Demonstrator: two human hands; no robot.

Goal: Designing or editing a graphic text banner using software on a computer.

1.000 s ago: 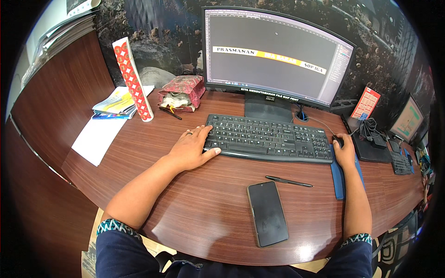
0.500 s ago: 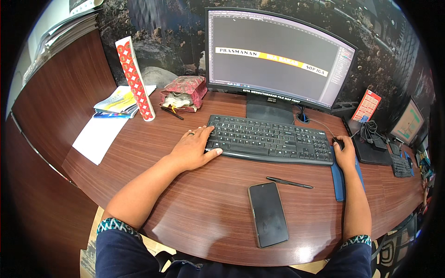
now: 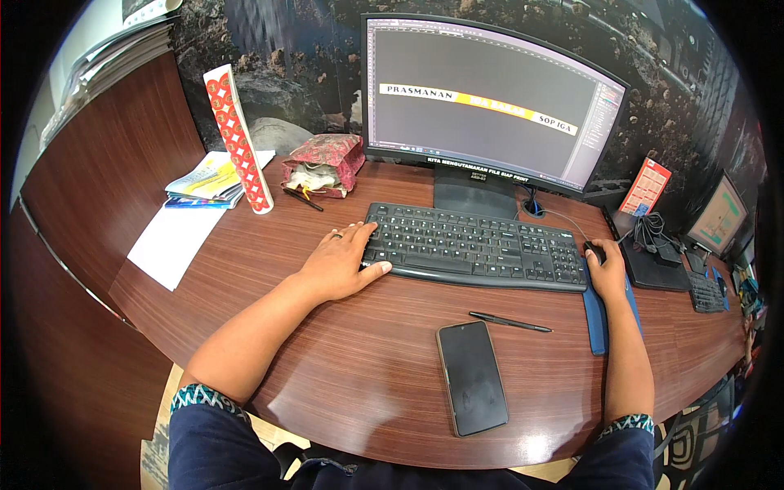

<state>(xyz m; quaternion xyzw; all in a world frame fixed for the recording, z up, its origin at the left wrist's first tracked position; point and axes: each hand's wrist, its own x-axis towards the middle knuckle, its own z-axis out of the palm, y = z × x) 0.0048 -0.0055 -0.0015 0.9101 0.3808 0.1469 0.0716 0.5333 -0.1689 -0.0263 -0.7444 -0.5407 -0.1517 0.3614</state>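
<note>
My left hand point(image 3: 345, 263) rests at the left end of a black keyboard point(image 3: 474, 245), fingers stretched over its edge keys and thumb along the front corner. It wears a ring and holds nothing. To the right of the keyboard, my right hand point(image 3: 607, 273) is curled over a black computer mouse point(image 3: 597, 251), which it partly hides. Beneath that hand and forearm lies a blue mouse pad point(image 3: 595, 322). Behind the keyboard stands a wide monitor point(image 3: 482, 65) showing a long white and orange banner design on a dark background.
Between my forearms lie a dark-screened phone point(image 3: 472, 377) and a black pen point(image 3: 510, 322). At the left are papers point(image 3: 175, 245), a tall red-and-white patterned box point(image 3: 238, 143) and a red bag point(image 3: 327, 159). A black device with coiled cables point(image 3: 657, 269) and another screen point(image 3: 720, 214) stand at the right.
</note>
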